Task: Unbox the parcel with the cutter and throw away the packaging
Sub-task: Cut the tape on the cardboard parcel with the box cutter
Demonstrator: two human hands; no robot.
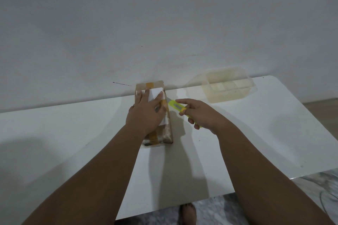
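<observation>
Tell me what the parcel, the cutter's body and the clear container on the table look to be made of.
Parcel: brown cardboard, matte, with glossier tan tape strips and a white paper label. Cutter: bright yellow-green body, probably smooth plastic; a grey strip along it looks like metal. Container: see-through and faintly yellowish, so likely plastic, though the look alone does not rule out glass.

A taped brown cardboard parcel (pixel 153 113) lies flat on the table, a yellow-green cutter (pixel 178 107) touching its right edge.

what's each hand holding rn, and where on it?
Right hand grips the yellow cutter by its handle. Left hand presses flat on top of the parcel, not gripping it.
</observation>
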